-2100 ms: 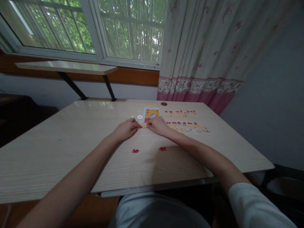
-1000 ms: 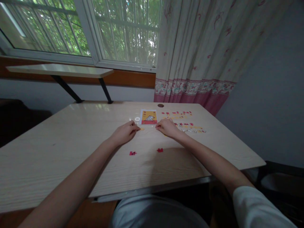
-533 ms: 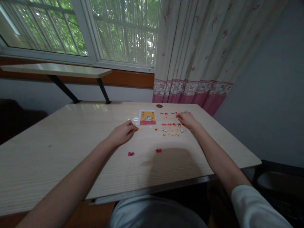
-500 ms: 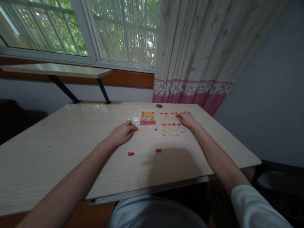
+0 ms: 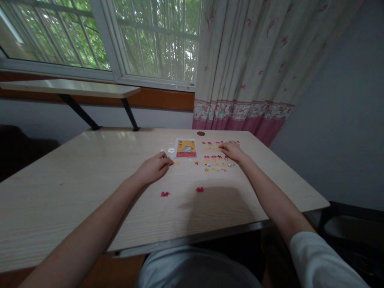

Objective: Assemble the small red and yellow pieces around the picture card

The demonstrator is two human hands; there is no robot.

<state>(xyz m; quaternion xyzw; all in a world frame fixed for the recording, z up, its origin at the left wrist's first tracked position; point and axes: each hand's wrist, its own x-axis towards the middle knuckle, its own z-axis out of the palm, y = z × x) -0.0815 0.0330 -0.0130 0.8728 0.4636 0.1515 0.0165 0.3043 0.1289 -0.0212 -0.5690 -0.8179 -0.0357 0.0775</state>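
Observation:
My left hand (image 5: 155,166) rests on the table with its fingers closed. Its fingertips pinch a small jigsaw puzzle piece, mostly hidden, with a yellow piece (image 5: 177,163) just right of them. Over the rows of pieces on the right is my right hand (image 5: 234,151), fingertips together at the row of yellow pieces (image 5: 210,149); anything between them is too small to make out. Nearer me lie two red pieces, one on the left (image 5: 165,194) and one on the right (image 5: 199,189). A picture card (image 5: 186,149) with a white figure on yellow and red lies between my hands.
Rows of red pieces (image 5: 212,157) and yellow-and-white pieces (image 5: 216,170) lie below my right hand. A white ring-shaped spot (image 5: 171,151) shows beside the card. A raised shelf (image 5: 90,87) stands at the back left; a curtain (image 5: 240,80) hangs behind the table (image 5: 75,192).
My right hand has shifted slightly left along the rows, and red pieces show behind it. My left hand stays almost in place.

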